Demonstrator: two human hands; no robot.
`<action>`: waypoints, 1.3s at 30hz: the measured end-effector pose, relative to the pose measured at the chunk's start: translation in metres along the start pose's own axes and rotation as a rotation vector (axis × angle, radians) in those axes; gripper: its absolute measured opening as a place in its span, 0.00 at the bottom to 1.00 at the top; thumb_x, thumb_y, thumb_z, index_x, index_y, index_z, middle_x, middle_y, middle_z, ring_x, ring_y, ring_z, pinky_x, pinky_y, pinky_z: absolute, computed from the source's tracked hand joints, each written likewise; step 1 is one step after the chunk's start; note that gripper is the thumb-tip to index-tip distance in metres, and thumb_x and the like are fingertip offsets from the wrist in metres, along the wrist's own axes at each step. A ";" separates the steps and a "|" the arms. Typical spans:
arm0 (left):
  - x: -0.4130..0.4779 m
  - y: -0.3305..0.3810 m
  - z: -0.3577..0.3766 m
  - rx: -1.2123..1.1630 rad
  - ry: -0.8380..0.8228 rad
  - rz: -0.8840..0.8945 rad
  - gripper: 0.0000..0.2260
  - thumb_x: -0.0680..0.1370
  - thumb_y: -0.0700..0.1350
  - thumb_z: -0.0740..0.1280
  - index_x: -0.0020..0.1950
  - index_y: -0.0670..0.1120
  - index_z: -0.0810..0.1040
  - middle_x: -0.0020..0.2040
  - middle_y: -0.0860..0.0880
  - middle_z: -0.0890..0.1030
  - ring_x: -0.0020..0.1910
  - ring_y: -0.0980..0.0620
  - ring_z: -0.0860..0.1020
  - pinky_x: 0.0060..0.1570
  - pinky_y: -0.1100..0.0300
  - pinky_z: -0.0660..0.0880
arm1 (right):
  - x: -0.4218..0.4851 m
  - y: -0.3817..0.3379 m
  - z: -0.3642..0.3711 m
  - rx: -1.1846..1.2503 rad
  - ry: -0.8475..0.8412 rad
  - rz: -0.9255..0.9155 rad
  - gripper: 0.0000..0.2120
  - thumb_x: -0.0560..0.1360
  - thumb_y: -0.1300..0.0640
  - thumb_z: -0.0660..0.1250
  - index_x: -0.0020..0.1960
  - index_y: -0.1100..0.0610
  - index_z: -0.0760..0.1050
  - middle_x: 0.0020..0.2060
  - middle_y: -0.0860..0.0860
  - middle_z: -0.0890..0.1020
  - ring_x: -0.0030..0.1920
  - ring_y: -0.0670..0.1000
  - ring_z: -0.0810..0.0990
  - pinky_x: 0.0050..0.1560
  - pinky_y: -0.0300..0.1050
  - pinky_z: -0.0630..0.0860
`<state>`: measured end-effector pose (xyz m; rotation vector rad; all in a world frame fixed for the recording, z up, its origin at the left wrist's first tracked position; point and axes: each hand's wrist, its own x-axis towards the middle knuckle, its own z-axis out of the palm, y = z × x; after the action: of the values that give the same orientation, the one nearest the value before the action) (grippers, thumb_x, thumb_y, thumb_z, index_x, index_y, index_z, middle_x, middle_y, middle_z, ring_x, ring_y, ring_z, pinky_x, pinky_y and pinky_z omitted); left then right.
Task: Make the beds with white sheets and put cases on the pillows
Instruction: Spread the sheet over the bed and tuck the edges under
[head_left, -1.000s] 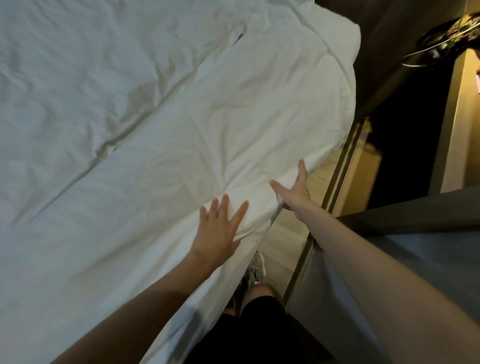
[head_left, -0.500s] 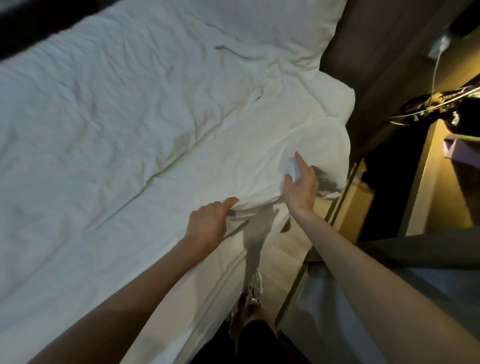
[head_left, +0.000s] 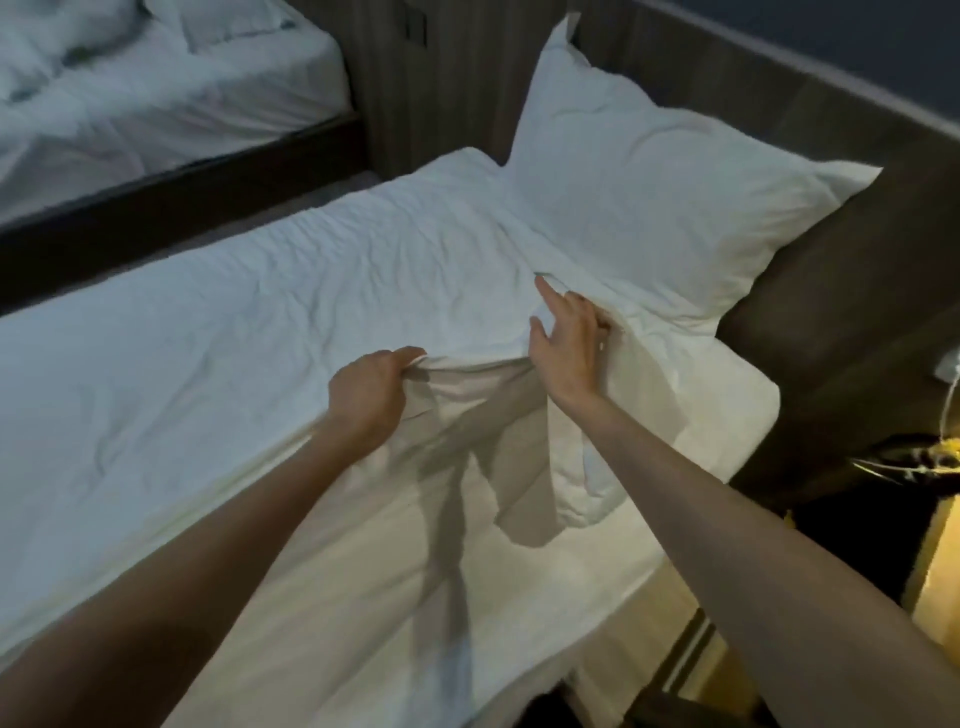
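Nearest, below both grips, a smooth white under-sheet (head_left: 363, 597) lies exposed. The left hand (head_left: 371, 395) bunches the raised edge of the crumpled white top sheet (head_left: 234, 312) in curled fingers. Just right of it, the right hand (head_left: 569, 348) pinches the same edge, forefinger straight. Beyond the right grip lies a plump white cased pillow (head_left: 649, 187). Far to the left is another white-sheeted bed (head_left: 156, 104).

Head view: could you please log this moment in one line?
left hand grips sheet edge | right hand holds sheet by pillow
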<state>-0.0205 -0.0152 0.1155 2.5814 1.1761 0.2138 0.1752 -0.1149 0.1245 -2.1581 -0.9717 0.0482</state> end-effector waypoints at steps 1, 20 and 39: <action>0.016 -0.007 -0.003 0.016 0.038 -0.055 0.25 0.76 0.34 0.55 0.70 0.54 0.71 0.60 0.47 0.79 0.59 0.43 0.76 0.52 0.55 0.70 | 0.022 -0.004 0.008 -0.027 -0.046 -0.055 0.22 0.74 0.58 0.63 0.69 0.53 0.73 0.59 0.57 0.78 0.63 0.61 0.72 0.64 0.65 0.65; 0.122 0.089 0.146 -0.395 -0.242 -0.686 0.26 0.82 0.53 0.57 0.78 0.50 0.54 0.77 0.41 0.58 0.74 0.40 0.60 0.70 0.45 0.62 | 0.173 0.176 0.024 -0.412 -1.063 -0.050 0.33 0.76 0.54 0.65 0.76 0.43 0.54 0.78 0.47 0.51 0.77 0.54 0.47 0.74 0.62 0.48; 0.113 0.075 0.228 -1.040 -0.112 -1.108 0.50 0.68 0.55 0.77 0.79 0.48 0.47 0.74 0.42 0.65 0.70 0.42 0.68 0.67 0.48 0.67 | 0.117 0.268 0.027 -0.871 -0.926 -0.375 0.53 0.72 0.60 0.68 0.71 0.37 0.27 0.77 0.49 0.49 0.76 0.53 0.51 0.75 0.60 0.47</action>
<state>0.1648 -0.0226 -0.0741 0.8809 1.6400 0.2947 0.4178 -0.1355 -0.0399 -2.6988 -2.2371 0.5744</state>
